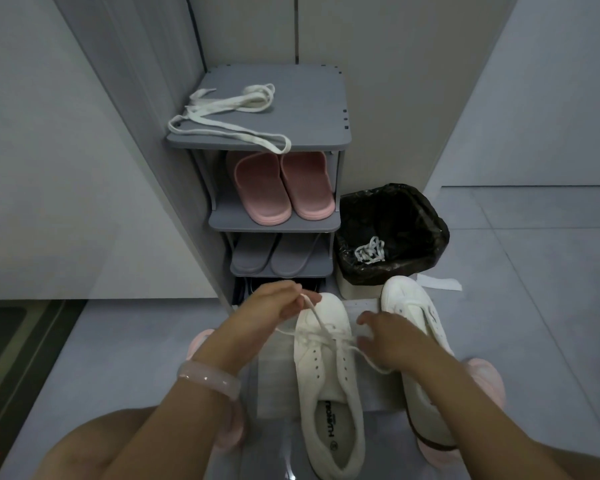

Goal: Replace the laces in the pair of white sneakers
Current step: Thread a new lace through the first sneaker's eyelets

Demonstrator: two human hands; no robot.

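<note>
Two white sneakers stand on the floor in front of me, toes pointing away. The left sneaker [326, 386] has a white lace [321, 325] running through its front eyelets. My left hand [274, 306] pinches one end of that lace above the toe. Over at the shoe's right side, my right hand [383, 337] grips the other end. The right sneaker [409, 310] has bare eyelets and lies partly under my right forearm. A long white lace [222, 114] is spread loose on top of the grey shoe rack [309, 95].
The rack holds pink slippers [284, 187] and grey slippers [278, 256] on lower shelves. A bin with a black liner [392, 216] stands right of it, with a crumpled white lace [369, 254] inside. White paper [439, 282] lies on the floor beside the bin.
</note>
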